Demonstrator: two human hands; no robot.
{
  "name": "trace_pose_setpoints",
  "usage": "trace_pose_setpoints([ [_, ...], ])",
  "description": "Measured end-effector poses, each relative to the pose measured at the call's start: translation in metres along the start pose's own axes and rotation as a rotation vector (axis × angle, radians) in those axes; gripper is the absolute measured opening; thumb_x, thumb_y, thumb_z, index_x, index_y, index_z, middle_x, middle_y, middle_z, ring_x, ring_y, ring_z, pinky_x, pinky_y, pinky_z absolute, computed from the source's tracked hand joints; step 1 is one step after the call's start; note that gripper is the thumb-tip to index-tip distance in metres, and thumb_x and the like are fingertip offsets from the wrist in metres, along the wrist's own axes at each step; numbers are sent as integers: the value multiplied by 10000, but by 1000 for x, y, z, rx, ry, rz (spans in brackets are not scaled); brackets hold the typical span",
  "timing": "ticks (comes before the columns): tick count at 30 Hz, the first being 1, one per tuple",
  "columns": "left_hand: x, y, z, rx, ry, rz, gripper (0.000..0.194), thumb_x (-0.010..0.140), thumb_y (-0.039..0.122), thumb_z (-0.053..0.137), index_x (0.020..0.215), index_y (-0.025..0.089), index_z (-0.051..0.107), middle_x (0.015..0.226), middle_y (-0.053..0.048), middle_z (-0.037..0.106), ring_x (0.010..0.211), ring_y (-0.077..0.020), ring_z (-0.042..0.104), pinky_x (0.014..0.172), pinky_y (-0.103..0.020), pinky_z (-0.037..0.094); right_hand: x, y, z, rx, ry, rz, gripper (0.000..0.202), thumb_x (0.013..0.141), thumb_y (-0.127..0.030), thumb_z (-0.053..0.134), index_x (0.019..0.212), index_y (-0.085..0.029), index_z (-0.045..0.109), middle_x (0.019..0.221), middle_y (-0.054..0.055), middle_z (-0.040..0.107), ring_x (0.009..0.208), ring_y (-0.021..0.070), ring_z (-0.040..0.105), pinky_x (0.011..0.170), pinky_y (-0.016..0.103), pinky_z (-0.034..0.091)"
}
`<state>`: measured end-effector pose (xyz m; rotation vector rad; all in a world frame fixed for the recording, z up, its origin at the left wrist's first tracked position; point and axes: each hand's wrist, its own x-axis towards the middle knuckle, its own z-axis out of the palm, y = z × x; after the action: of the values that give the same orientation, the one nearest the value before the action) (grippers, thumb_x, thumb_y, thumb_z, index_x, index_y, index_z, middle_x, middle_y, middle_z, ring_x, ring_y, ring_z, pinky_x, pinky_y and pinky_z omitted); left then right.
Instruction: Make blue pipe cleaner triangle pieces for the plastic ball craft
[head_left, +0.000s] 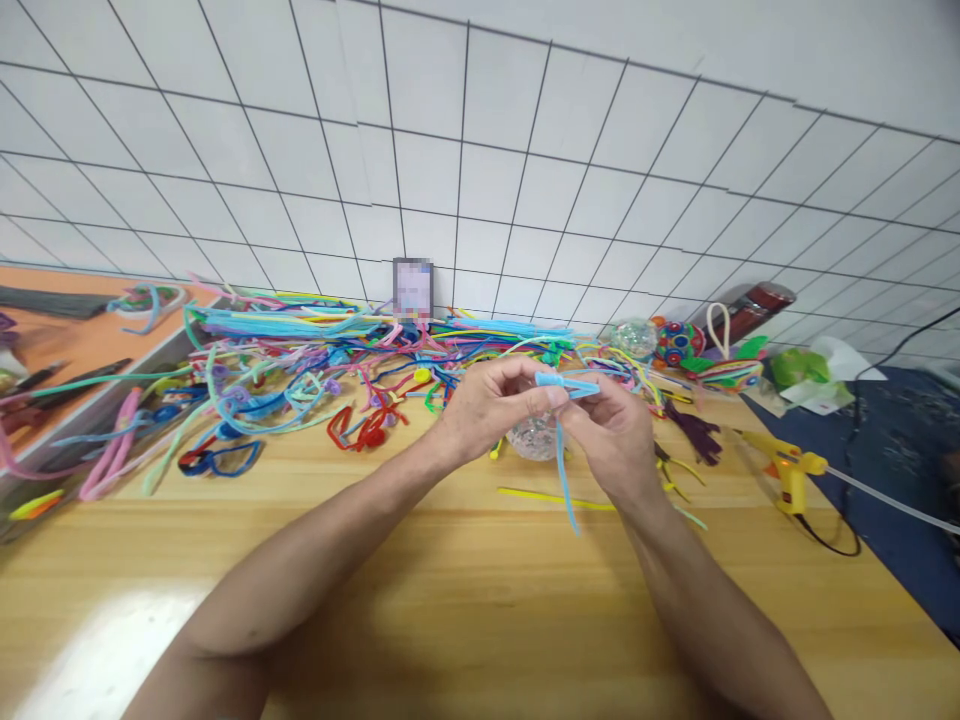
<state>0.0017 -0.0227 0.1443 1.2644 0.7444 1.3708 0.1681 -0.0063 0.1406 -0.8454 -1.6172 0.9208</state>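
Both my hands are raised over the middle of the table, close together on a light blue pipe cleaner (pixel 568 480). My left hand (pixel 491 402) pinches its folded part between thumb and fingers. My right hand (pixel 613 430) also pinches the folded part, from the other side. One end of the pipe cleaner hangs down below the hands. Behind and beneath them sits a clear, crinkled round ball (pixel 534 440), partly hidden by my fingers. A straight yellow pipe cleaner (pixel 555 497) lies on the wood below, partly hidden by my right wrist.
Many coloured pipe cleaners (pixel 300 325) are heaped along the tiled wall. A phone-like device (pixel 413 290) leans there. At right lie a yellow glue gun (pixel 795 470) with its cord, a dark purple bundle (pixel 694 432) and a colourful beaded ball (pixel 679 342). A box edge (pixel 157 365) stands left.
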Motion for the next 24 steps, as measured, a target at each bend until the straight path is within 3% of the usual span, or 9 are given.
trace_pose_setpoints([
  [5, -2, -6, 3, 31, 73, 42, 370, 723, 425, 924, 876, 137, 751, 708, 4, 693, 597, -90, 560, 578, -210, 448, -4, -2, 1, -188, 45, -27, 82, 780, -283, 718, 815, -211, 700, 698, -19, 718, 630, 152, 665, 616, 270, 507],
  [13, -1, -7, -1, 61, 46, 63, 362, 765, 452, 892, 878, 129, 774, 722, -7, 685, 630, -101, 580, 612, -226, 466, -2, -4, -1, -240, 37, -73, 82, 790, -282, 687, 824, -212, 713, 702, -10, 743, 619, 163, 694, 600, 272, 516],
  [24, 2, -1, -3, 15, 5, 10, 407, 714, 473, 930, 813, 129, 735, 666, 12, 669, 589, -87, 574, 583, -211, 470, 2, -3, -7, -226, -81, -94, 83, 832, -276, 685, 827, -203, 723, 658, -16, 705, 592, 150, 649, 599, 273, 505],
])
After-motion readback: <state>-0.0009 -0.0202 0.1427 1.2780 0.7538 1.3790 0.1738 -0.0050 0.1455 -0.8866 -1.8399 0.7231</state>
